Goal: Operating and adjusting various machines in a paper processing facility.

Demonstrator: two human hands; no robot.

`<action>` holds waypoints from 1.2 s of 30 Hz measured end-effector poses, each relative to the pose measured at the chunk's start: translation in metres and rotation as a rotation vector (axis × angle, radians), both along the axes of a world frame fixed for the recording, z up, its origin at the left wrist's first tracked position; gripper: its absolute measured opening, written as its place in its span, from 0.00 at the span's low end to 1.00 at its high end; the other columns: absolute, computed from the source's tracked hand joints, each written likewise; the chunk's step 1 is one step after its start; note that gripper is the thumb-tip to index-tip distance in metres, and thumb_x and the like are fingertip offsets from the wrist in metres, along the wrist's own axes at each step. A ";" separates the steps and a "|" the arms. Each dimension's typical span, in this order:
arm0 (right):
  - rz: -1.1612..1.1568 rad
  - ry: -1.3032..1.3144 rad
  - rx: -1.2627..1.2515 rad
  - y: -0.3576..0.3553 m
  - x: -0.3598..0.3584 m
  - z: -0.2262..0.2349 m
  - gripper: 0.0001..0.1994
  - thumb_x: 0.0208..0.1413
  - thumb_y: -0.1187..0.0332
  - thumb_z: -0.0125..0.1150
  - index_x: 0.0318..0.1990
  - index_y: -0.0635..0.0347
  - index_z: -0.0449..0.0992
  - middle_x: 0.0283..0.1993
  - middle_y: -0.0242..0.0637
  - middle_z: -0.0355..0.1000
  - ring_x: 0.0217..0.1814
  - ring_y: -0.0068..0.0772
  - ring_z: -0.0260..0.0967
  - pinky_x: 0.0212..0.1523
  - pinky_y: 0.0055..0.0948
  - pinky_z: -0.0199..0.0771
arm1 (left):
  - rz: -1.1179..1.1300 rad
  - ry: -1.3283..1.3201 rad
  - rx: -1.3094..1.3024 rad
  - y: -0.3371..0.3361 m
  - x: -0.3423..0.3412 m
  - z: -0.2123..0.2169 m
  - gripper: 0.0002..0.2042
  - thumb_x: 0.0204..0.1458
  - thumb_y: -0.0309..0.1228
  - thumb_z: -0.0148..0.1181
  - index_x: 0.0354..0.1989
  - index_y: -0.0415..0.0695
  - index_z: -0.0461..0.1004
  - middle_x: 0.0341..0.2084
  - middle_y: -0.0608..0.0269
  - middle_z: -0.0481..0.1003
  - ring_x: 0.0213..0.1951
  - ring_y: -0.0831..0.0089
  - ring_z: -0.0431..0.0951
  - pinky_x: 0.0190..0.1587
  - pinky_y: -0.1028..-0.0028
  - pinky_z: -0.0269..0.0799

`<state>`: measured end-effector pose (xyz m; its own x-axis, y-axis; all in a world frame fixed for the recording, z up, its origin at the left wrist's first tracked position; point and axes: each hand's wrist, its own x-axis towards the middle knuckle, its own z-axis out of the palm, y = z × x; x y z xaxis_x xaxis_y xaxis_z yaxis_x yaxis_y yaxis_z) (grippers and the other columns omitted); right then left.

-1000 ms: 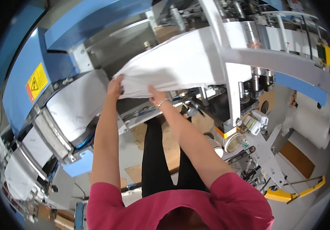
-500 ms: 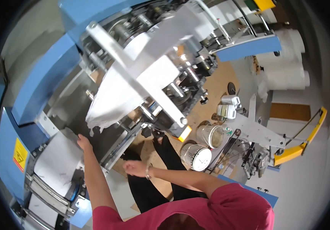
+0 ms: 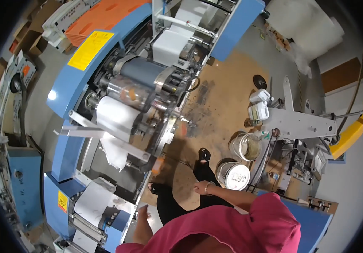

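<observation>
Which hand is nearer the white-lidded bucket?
Right. In the picture, the right hand is a little left of the bucket; the left hand is farther left and lower.

Left hand (image 3: 142,213) near the blue machine (image 3: 69,156); right hand (image 3: 201,187) over a black trouser leg (image 3: 207,173); ragged-ended white web (image 3: 116,118)

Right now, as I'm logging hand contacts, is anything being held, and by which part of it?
Nothing appears held: no object shows in the left hand or the right hand, and the white sheet's loose end is clear of both.
</observation>
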<state>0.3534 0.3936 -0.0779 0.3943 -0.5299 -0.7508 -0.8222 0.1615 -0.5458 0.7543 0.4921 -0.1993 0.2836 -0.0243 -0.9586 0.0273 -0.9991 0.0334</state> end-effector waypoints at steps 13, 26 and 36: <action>-0.137 0.064 -0.043 -0.069 -0.243 0.009 0.23 0.42 0.59 0.50 0.48 0.56 0.63 0.46 0.46 0.63 0.49 0.45 0.59 0.48 0.35 0.59 | -1.022 0.080 -0.539 -0.250 -0.376 0.091 0.21 0.41 0.46 0.49 0.33 0.39 0.70 0.23 0.56 0.71 0.23 0.66 0.71 0.30 0.75 0.67; -0.829 -0.055 -0.501 -0.315 -0.521 0.109 0.18 0.44 0.58 0.54 0.41 0.57 0.67 0.32 0.41 0.69 0.34 0.34 0.67 0.36 0.28 0.67 | -1.097 0.210 -0.675 -0.461 -0.617 0.160 0.16 0.43 0.44 0.49 0.28 0.42 0.72 0.19 0.57 0.72 0.22 0.69 0.72 0.26 0.70 0.66; -0.834 0.024 -0.354 -0.476 -0.724 0.124 0.20 0.43 0.58 0.55 0.42 0.60 0.67 0.27 0.41 0.70 0.31 0.32 0.69 0.34 0.24 0.67 | -1.280 0.293 -1.189 -0.673 -0.835 0.243 0.15 0.43 0.40 0.50 0.34 0.42 0.67 0.25 0.53 0.71 0.30 0.60 0.72 0.33 0.68 0.66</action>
